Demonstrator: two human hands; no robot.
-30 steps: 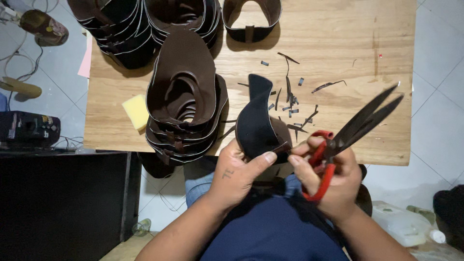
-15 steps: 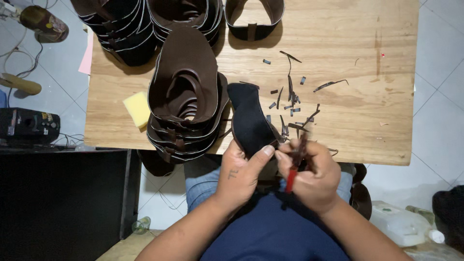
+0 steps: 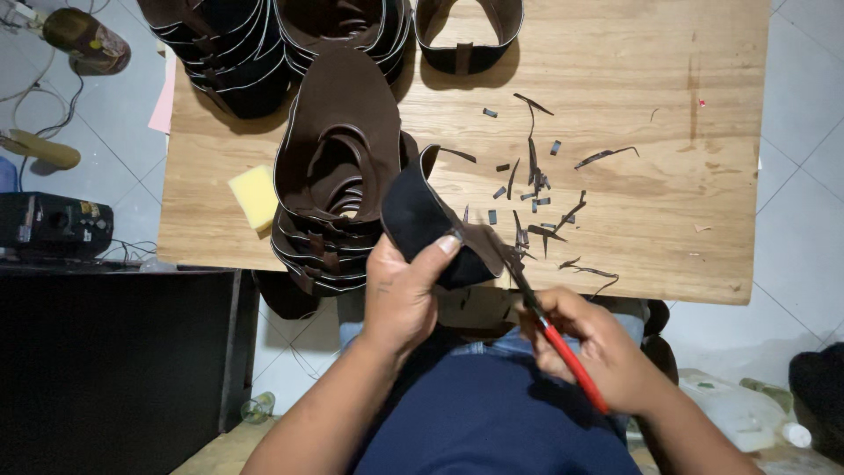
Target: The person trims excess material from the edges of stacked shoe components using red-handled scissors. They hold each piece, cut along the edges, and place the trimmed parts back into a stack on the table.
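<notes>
My left hand point(image 3: 400, 295) grips a dark brown leather shoe upper piece point(image 3: 420, 220) by its lower edge, holding it over the near edge of the wooden table point(image 3: 668, 132). My right hand point(image 3: 593, 347) holds red-handled scissors point(image 3: 545, 321); their blades reach up to the right edge of the leather piece. A tall stack of similar brown leather uppers point(image 3: 338, 167) lies on the table just left of the held piece. Thin leather trimmings point(image 3: 536, 198) are scattered on the wood to its right.
A yellow sponge point(image 3: 254, 195) lies left of the stack. More stacked uppers point(image 3: 233, 53) and a single upper point(image 3: 466, 35) line the table's far edge. A black box point(image 3: 53, 224) sits on the floor at left. A plastic bottle point(image 3: 747, 413) lies at lower right.
The scissors were held open and raised at the right; they have since swung in and closed onto the edge of the leather piece. The left hand turned the piece slightly.
</notes>
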